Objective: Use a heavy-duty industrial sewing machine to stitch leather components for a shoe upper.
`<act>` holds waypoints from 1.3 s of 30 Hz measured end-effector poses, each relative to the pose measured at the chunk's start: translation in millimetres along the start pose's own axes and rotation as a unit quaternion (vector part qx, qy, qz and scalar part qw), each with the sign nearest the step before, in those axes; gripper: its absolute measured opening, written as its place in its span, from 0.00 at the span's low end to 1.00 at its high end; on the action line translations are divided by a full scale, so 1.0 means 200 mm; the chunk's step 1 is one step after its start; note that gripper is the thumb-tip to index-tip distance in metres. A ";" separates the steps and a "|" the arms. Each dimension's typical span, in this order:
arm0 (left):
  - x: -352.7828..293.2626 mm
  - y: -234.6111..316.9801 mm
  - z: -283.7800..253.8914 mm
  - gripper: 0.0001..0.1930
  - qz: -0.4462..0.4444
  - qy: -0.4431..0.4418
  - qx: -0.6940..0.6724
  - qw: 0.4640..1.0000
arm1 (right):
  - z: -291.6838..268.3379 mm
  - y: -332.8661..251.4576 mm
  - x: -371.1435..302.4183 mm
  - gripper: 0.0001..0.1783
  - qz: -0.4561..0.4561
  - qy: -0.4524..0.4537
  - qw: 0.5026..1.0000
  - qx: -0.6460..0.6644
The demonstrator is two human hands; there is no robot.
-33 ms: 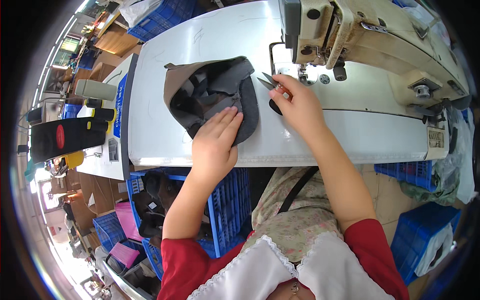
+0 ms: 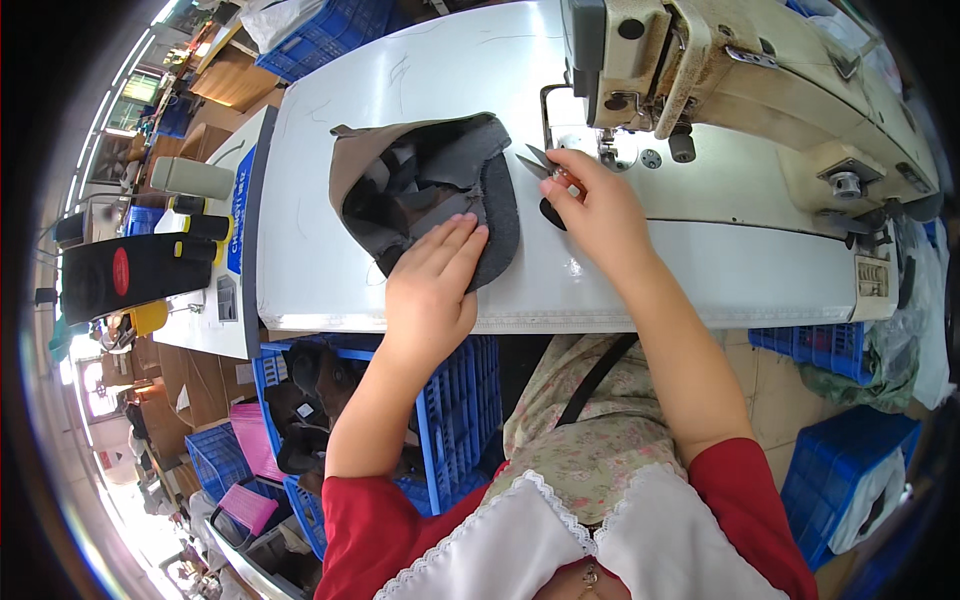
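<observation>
A brown and dark grey cap (image 2: 365, 165) lies on the white sewing table (image 2: 330, 300), its hollow inside facing up and its dark brim toward the right. My left hand (image 2: 435, 275) rests flat on the near edge of the cap where the brim joins, fingers stretched out. In my right hand (image 2: 600, 205) is a pair of thread snips (image 2: 545, 165) with reddish handles. Their blades stand apart and point left toward the brim without touching it. A small dark object (image 2: 551, 213) shows beneath my right hand, partly hidden.
A cream sewing machine (image 2: 770, 110) stands at the back right, its needle area beyond my right hand. Below the table's left part is a blue crate (image 2: 460, 420) with dark items. Another table with a thread stand (image 2: 190, 180) is at the left. Loose threads lie on the tabletop.
</observation>
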State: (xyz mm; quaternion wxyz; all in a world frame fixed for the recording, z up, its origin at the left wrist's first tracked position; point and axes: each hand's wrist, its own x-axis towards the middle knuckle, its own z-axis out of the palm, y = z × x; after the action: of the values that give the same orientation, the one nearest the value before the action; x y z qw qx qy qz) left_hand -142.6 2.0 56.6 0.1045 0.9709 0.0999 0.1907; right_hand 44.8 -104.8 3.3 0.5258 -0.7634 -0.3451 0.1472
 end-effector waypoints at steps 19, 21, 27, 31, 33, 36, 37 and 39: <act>-0.09 -0.01 -0.13 0.29 -0.048 0.067 -0.129 0.988 | 0.02 0.00 0.00 0.19 0.012 0.002 0.989 0.144; -0.11 0.03 -0.24 0.29 -0.148 0.113 -0.196 0.963 | -0.01 -0.08 -0.01 0.18 0.006 -0.009 0.984 0.176; -0.24 -0.10 -0.54 0.24 -0.291 0.361 -0.460 0.757 | -0.08 -0.33 -0.08 0.16 -0.008 -0.064 0.956 0.286; -0.28 -0.14 -0.58 0.26 -0.284 0.401 -0.532 0.690 | -0.11 -0.34 -0.12 0.17 0.018 -0.081 0.951 0.297; -0.30 -0.15 -0.60 0.33 -0.289 0.362 -0.560 0.686 | -0.10 -0.32 -0.13 0.17 -0.009 -0.075 0.952 0.296; -0.34 -0.13 -0.59 0.30 -0.278 0.345 -0.607 0.659 | -0.09 -0.35 -0.16 0.19 -0.035 -0.077 0.946 0.314; -0.36 -0.14 -0.59 0.31 -0.268 0.330 -0.621 0.658 | -0.08 -0.36 -0.17 0.21 -0.035 -0.087 0.937 0.335; -0.38 -0.13 -0.58 0.31 -0.267 0.323 -0.639 0.645 | -0.09 -0.40 -0.19 0.23 -0.043 -0.105 0.935 0.335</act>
State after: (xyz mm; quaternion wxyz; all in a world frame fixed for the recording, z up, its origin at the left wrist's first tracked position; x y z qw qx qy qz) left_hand -260.6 28.4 128.7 0.7066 0.4708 0.2354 0.4729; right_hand -1.5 -127.2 78.0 0.7174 -0.5076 -0.3614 0.3115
